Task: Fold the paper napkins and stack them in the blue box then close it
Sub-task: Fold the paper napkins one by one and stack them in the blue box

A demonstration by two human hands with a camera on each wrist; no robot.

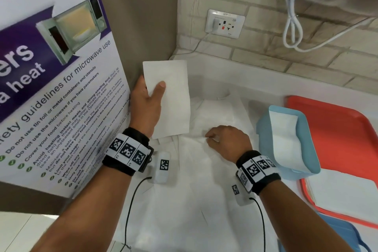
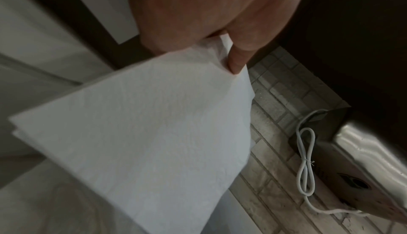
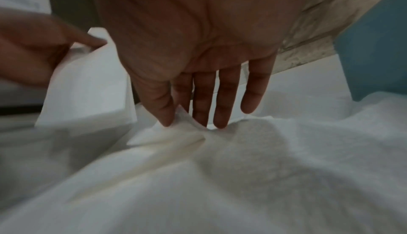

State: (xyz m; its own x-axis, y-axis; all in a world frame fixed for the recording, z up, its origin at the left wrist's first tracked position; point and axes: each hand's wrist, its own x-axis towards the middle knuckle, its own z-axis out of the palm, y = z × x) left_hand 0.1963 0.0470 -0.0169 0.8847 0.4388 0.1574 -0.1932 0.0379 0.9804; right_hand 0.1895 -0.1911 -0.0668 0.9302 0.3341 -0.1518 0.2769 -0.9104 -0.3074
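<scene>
Right hand (image 1: 227,141), lower centre of frame, pinches a corner of the loose napkin (image 3: 171,133) on the table (image 1: 255,80), thumb against fingers (image 3: 200,102). Left hand (image 1: 146,104), centre left, grasps a folded napkin (image 1: 169,98), raised. Blue box (image 1: 266,139), open at right, contains folded napkins.

The folded napkin (image 1: 169,100) is matt, faintly embossed white paper. The blue box (image 1: 266,139) and red tray (image 1: 347,125) look like smooth plastic. Rough matt brick tiles (image 1: 306,55) back the counter; the poster (image 1: 61,88) is glossy.
</scene>
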